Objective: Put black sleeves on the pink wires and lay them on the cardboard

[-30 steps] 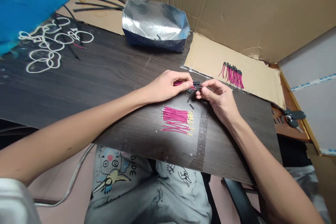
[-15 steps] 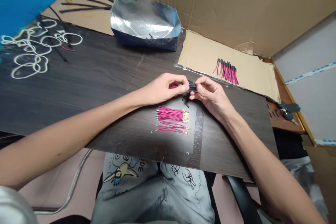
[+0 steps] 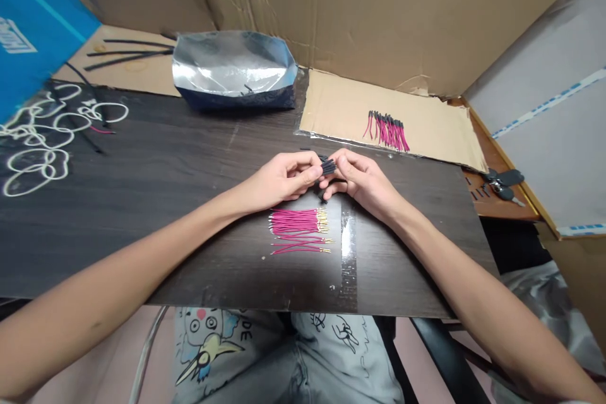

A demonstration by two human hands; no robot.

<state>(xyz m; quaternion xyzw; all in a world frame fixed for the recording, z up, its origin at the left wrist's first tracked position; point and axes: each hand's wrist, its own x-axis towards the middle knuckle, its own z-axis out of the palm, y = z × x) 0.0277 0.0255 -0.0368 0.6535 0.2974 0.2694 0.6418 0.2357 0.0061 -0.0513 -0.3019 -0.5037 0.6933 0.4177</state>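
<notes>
Dark bench (image 3: 213,158) carries red wires (image 3: 294,221) in a row; just beyond them, your left grip (image 3: 284,182) pinches a black bundle (image 3: 328,167); whether your right grip (image 3: 367,184) also pinches it cannot be told.

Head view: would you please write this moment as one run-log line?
left hand: holding black bundle | right hand: at bundle's right end | magenta wires: on dark table | foil-lined bag: open

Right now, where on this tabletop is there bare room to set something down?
The tabletop looks bare between the white loops, the foil-lined bag and the left forearm, and between the tape strip and the right forearm. It's crowded around the left hand and right hand, with magenta wires just nearer the body.
</notes>
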